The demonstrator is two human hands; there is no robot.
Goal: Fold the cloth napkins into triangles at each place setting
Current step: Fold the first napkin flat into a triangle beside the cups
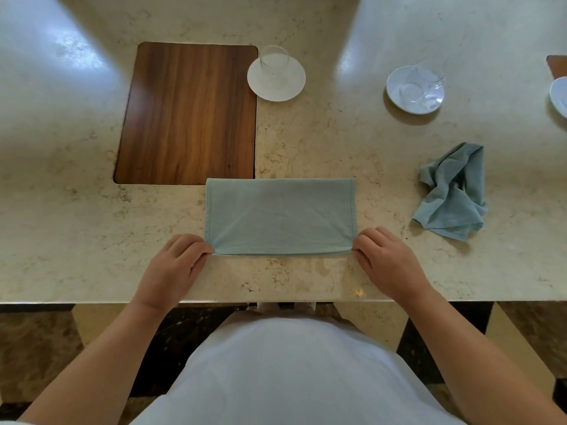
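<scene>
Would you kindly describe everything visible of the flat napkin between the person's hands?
The napkin is pale blue-green woven cloth with stitched hems, folded into a wide rectangle showing faint diagonal creases. It lies flat on the marble-look table, its far left edge meeting the wooden placemat. The left hand pinches its near left corner, the right hand its near right corner.

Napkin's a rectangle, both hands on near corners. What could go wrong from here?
1. Left hand and right hand pinch the near corners of the folded napkin; its layers may slip out of line on the next fold.
2. Its far edge meets the wooden placemat, so a crease there may come out uneven.
</scene>
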